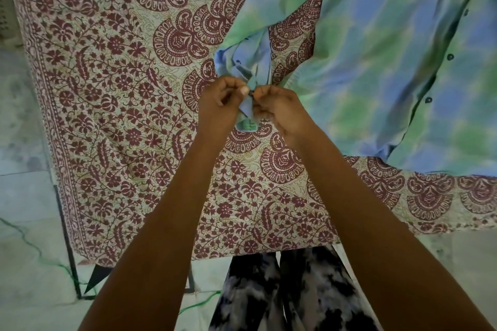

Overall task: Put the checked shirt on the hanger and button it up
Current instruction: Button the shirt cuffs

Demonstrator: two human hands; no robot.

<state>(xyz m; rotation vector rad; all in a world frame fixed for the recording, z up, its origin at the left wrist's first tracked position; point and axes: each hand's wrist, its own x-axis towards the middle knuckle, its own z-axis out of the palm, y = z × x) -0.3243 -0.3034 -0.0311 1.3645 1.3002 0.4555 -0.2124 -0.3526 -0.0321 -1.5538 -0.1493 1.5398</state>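
Observation:
The green-and-blue checked shirt [390,62] lies spread over the upper right of a patterned bedsheet, its front placket with dark buttons [428,100] closed down the right side. One sleeve runs down-left to its cuff [246,115] at the centre. My left hand [223,105] pinches the cuff's edge with curled fingers. My right hand [279,110] pinches the same cuff from the other side, at a small dark button between the fingertips. No hanger is visible.
A maroon floral bedsheet [121,115] covers the surface, its edge hanging at the left and bottom. Pale marble floor [27,223] lies beyond, with a green thread on it. My legs in black-and-white patterned fabric [282,290] stand at the sheet's near edge.

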